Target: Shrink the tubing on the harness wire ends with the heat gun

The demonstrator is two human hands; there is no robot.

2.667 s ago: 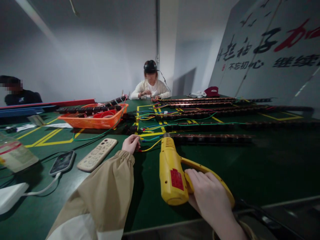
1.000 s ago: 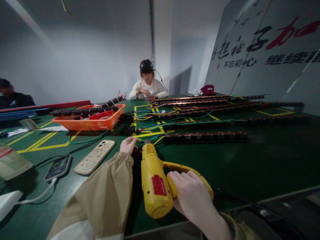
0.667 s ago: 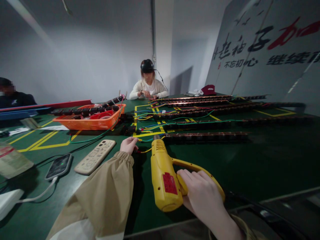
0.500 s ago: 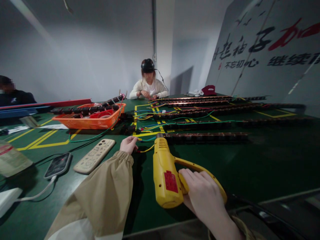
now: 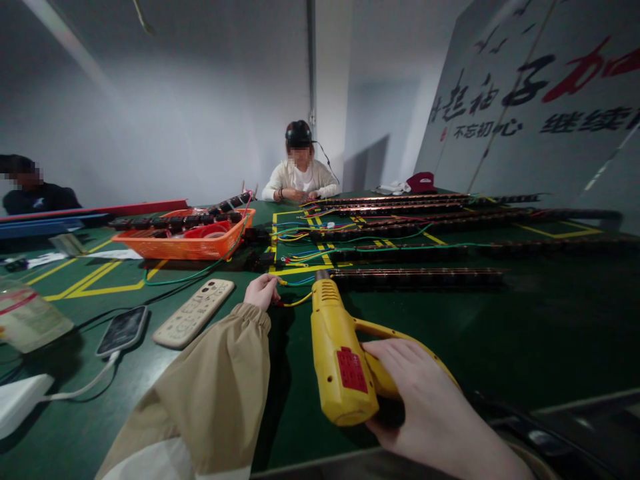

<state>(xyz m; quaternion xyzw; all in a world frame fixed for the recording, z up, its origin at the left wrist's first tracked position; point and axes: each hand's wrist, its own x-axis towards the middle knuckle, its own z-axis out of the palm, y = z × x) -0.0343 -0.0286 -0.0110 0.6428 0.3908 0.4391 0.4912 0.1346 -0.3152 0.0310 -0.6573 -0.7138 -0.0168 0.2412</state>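
My left hand [image 5: 261, 291] is closed in a pinch on the end of the wires [image 5: 299, 281], green-blue with yellow at the tip. A loose yellow wire [image 5: 303, 301] curves just below them. These wires lead toward a long black strip [image 5: 420, 277] with copper-coloured lines. My right hand [image 5: 417, 383] is wrapped round the handle of a yellow heat gun [image 5: 343, 363] bearing a red label. The gun's metal nozzle points away from me, close to the wires and the strip's near end. My right fingertips are partly hidden by the handle.
An orange basket [image 5: 187, 247] of black parts stands left on the green table [image 5: 500, 333]. A patterned phone case [image 5: 195, 313] and a cabled device [image 5: 123, 331] lie nearer. More black strips [image 5: 480, 250] stretch right. One person [image 5: 300, 177] sits opposite, another [image 5: 37, 193] far left.
The heat gun's rear has swung slightly right and toward me, and my right hand has turned on its handle. My left hand keeps its pinch. The whole view has shifted a little.
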